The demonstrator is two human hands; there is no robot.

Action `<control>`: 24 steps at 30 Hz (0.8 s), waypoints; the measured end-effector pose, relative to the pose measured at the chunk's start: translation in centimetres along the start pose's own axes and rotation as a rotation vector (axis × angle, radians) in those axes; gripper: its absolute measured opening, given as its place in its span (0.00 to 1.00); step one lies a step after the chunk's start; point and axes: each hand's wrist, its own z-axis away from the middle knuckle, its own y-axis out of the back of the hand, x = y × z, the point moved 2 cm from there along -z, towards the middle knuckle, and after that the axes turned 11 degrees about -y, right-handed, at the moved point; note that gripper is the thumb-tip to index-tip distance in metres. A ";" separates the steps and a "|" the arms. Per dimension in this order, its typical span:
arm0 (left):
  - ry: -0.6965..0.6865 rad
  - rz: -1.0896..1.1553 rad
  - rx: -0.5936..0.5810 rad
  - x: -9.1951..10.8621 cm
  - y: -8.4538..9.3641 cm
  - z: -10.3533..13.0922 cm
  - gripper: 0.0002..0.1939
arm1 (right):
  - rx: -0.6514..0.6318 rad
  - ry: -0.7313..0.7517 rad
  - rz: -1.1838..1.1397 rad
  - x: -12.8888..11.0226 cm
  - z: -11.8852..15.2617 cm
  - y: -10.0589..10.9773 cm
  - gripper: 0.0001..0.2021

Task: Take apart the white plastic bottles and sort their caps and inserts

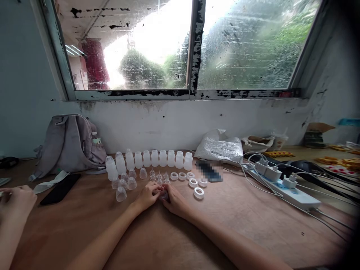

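Note:
My left hand point(149, 195) and my right hand point(174, 201) meet at the table's middle, fingers closed around a small clear piece point(163, 195). It resembles a bottle nipple, though my fingers hide most of it. Just beyond my fingertips stand several clear bottle nipples point(159, 176). White screw rings point(198, 193) lie to the right of them. Clear dome caps point(121, 194) sit left of my left hand. Behind everything runs a curved row of frosted baby bottles point(155, 158); the leftmost ones carry clear caps.
Another person's hand point(18, 202) is at the left edge, near a black phone point(60, 189) and a white strip point(50, 183). A grey backpack point(70, 144) leans on the wall. At right are a silver bag point(221, 146), a blurred-out item point(209, 171) and a corded power strip point(295, 194).

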 end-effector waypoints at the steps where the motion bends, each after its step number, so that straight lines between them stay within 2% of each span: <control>1: 0.020 0.021 0.030 0.1 0.0 0.0 0.07 | -0.002 0.017 -0.010 -0.1 0.0 0.1 0.20; 6: 0.151 0.231 0.134 1.2 -0.1 -0.1 0.11 | 0.020 0.072 -0.075 -0.3 0.3 0.6 0.22; 11: 0.305 0.477 0.145 1.9 -1.3 -0.1 0.14 | 0.114 -0.086 -0.013 0.4 0.1 0.6 0.13; 14: 0.355 0.470 0.213 1.9 -1.7 -0.1 0.17 | 0.184 -0.192 0.009 1.0 -0.2 0.6 0.09; 18: 0.276 0.366 0.263 2.6 -1.4 -0.2 0.15 | 0.253 -0.234 -0.038 1.4 -0.6 1.0 0.07; 21: 0.154 0.288 0.225 3.5 -1.1 -0.2 0.13 | 0.252 -0.214 -0.093 1.4 -0.7 1.3 0.06; 24: 0.147 0.275 0.183 4.0 -1.1 -0.2 0.11 | 0.214 -0.222 -0.162 1.4 -0.7 1.3 0.05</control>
